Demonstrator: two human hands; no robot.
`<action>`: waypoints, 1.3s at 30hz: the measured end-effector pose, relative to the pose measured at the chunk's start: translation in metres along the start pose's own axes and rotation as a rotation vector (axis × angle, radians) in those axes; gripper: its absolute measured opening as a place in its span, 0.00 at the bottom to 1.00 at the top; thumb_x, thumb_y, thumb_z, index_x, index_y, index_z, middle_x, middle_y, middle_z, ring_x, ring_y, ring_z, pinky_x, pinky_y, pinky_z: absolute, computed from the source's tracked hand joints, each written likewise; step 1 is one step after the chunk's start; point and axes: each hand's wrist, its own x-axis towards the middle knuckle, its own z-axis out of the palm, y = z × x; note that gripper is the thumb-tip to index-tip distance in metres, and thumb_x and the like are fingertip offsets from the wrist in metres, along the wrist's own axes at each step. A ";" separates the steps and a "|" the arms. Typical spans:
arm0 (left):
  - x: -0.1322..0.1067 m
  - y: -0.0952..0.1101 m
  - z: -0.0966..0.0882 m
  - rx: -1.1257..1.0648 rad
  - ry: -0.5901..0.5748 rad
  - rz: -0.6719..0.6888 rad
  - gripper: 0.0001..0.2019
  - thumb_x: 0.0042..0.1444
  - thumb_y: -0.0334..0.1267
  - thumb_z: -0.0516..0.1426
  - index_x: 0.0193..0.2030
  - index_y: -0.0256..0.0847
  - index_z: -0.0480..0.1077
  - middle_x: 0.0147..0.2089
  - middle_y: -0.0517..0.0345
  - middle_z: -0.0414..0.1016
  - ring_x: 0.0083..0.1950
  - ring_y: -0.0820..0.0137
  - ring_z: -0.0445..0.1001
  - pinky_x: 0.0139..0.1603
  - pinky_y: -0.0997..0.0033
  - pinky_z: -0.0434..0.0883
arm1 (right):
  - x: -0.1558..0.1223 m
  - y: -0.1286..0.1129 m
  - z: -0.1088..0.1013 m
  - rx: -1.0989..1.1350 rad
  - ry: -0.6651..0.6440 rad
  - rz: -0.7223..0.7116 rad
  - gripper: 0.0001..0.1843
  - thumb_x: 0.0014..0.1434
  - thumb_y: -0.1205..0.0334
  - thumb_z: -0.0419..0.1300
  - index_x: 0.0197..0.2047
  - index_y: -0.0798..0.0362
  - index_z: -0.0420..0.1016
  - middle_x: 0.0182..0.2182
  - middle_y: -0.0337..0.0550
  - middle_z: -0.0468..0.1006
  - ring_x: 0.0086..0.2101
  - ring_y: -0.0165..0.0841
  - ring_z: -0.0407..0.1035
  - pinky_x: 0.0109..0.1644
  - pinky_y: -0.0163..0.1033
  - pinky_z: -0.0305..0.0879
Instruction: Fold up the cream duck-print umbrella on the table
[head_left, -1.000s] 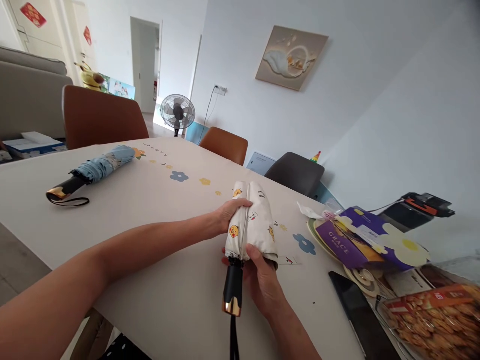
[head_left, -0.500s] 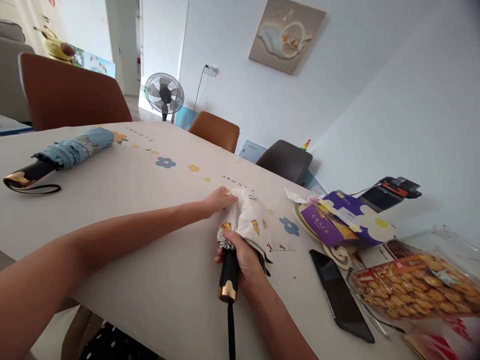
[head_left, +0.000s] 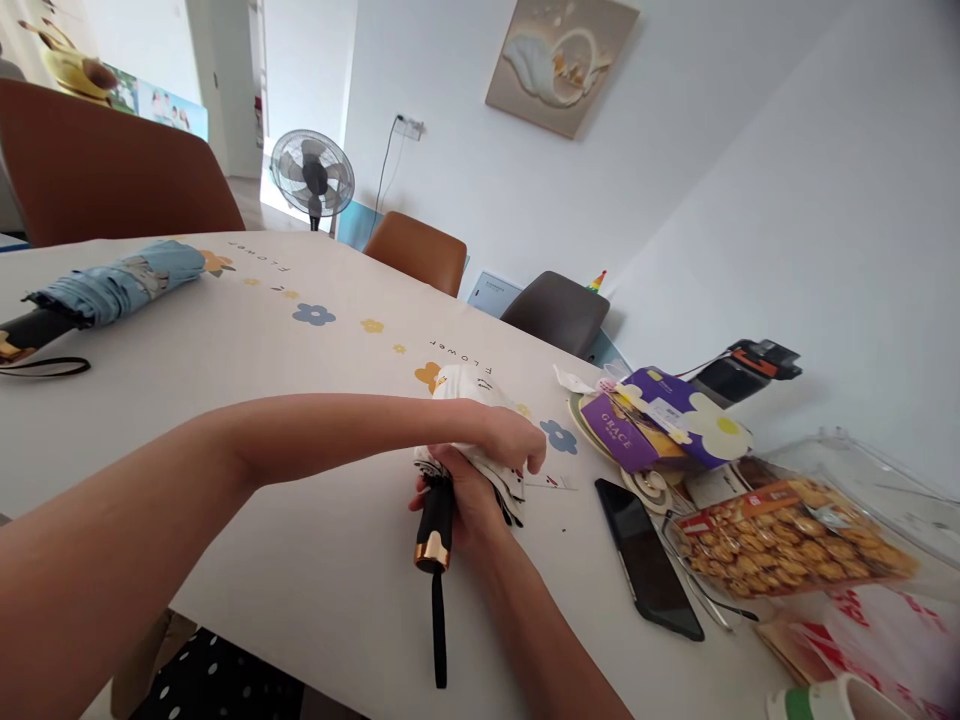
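Note:
A folded white umbrella with small printed figures lies on the table, its black and gold handle pointing toward me and a black strap hanging from the end. My right hand is wrapped round the base of the canopy just above the handle. Crossing over the canopy, my left hand has its fingers curled down at the right edge of the fabric; its fingertips are partly hidden. My left forearm covers the middle of the canopy. To the left lies a second, light blue folded umbrella with a black handle.
At right on the table are a black phone, a purple box, a clear pack of cookies, glasses and a paper cup. Chairs and a fan stand beyond.
My left hand has moved from the canopy's left side across it to the right edge. The right hand keeps its hold at the base. The view has shifted slightly right.

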 end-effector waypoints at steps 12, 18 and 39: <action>0.010 -0.007 0.008 -0.003 0.158 0.040 0.13 0.27 0.21 0.58 0.10 0.44 0.61 0.15 0.56 0.63 0.33 0.58 0.69 0.39 0.62 0.66 | 0.000 0.000 0.000 0.020 -0.031 -0.036 0.13 0.49 0.56 0.60 0.32 0.58 0.67 0.15 0.40 0.71 0.14 0.33 0.68 0.16 0.34 0.63; -0.029 -0.009 -0.029 -0.007 0.472 0.136 0.10 0.45 0.28 0.51 0.31 0.43 0.71 0.33 0.58 0.73 0.34 0.67 0.68 0.37 0.70 0.63 | 0.003 0.001 -0.002 0.024 -0.061 -0.002 0.16 0.49 0.53 0.62 0.34 0.57 0.67 0.16 0.40 0.71 0.14 0.32 0.68 0.16 0.32 0.63; -0.135 -0.105 -0.007 -0.622 0.947 -0.240 0.10 0.27 0.28 0.41 0.17 0.38 0.60 0.17 0.64 0.59 0.19 0.79 0.59 0.21 0.79 0.57 | -0.005 -0.010 -0.003 0.156 -0.090 -0.077 0.22 0.50 0.44 0.59 0.41 0.52 0.70 0.28 0.41 0.74 0.28 0.37 0.73 0.26 0.43 0.73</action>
